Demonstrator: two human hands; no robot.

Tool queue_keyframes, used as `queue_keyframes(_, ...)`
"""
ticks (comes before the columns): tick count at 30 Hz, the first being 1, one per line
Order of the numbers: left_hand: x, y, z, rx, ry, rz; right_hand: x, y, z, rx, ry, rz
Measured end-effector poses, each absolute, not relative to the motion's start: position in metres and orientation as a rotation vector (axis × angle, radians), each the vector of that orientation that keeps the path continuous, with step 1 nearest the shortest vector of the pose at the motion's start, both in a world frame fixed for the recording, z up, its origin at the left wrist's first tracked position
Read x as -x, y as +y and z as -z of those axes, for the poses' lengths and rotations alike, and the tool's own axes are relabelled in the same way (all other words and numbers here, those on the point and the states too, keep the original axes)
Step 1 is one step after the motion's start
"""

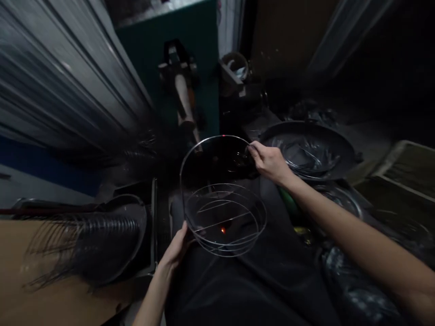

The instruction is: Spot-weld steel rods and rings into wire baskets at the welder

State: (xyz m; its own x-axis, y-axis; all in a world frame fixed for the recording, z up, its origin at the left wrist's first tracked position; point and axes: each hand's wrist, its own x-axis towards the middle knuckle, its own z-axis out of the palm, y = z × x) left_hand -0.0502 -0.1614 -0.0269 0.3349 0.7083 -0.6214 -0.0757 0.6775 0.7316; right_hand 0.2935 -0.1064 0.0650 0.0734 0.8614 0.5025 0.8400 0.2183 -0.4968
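Observation:
A round wire basket (224,244) with a tall hoop handle (190,155) is held over dark cloth on my lap. My right hand (268,160) pinches the hoop on its upper right side. Low on the left, my left hand (177,244) grips the basket near the foot of the hoop; some of its fingers are hidden behind the wires. A small orange glow shows within the basket's wires, and a pinkish spot is on top of the hoop.
A green machine panel (142,54) with clamp-like metal parts stands ahead. To the left, many curved wires lie in a dark bucket (131,244). At right, a wide dark pan (343,149) holds wire hoops. A small tub (234,68) sits behind.

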Motion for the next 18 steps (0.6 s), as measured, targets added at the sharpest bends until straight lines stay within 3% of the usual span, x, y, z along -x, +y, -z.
queue_keyframes(5, 0.007, -0.149, 0.014, -0.274, 1.1, -0.979, -0.296, -0.137, -0.031, 1.535, -1.537, -0.327)
queue_keyframes(7, -0.001, -0.128, 0.003, -0.301, 1.178, -1.087, -0.321, -0.163, -0.001, 1.712, -1.429, -0.444)
queue_keyframes(11, -0.009, -0.095, -0.011, -0.322, 1.27, -1.192, -0.406, -0.232, 0.06, 2.511, -0.954, -0.309)
queue_keyframes(18, -0.051, -0.072, -0.015, -0.468, 1.156, -1.397, -0.467, -0.261, 0.112, 2.685, -0.795, -0.301)
